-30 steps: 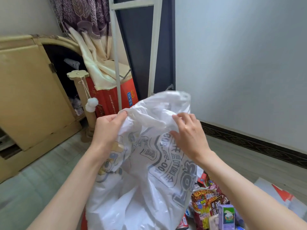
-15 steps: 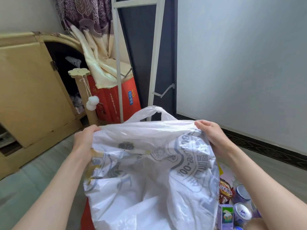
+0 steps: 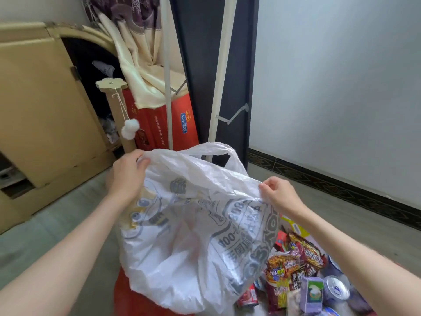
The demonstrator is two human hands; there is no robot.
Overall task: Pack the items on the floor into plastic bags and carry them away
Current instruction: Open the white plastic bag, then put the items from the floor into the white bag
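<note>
A white plastic bag (image 3: 196, 236) with grey print hangs in front of me, held up off the floor. My left hand (image 3: 127, 176) grips its top edge on the left. My right hand (image 3: 280, 195) pinches the rim on the right, lower than the left. One bag handle (image 3: 218, 149) loops up at the back. On the floor at the lower right lie snack packets (image 3: 296, 256), a small purple carton (image 3: 312, 293) and drink cans (image 3: 335, 290). Something red (image 3: 136, 299) shows under the bag.
A cardboard cabinet (image 3: 43, 106) stands at the left with a cardboard post and hanging pom-pom (image 3: 129, 128). A red box (image 3: 170, 124), curtains and a white metal rack (image 3: 218, 87) stand behind the bag. A white wall with dark skirting (image 3: 341, 188) runs along the right.
My hands went from close together at the bag's top to wide apart, spreading the mouth. Since then the right hand has dropped lower and the view has tilted down, showing more floor items.
</note>
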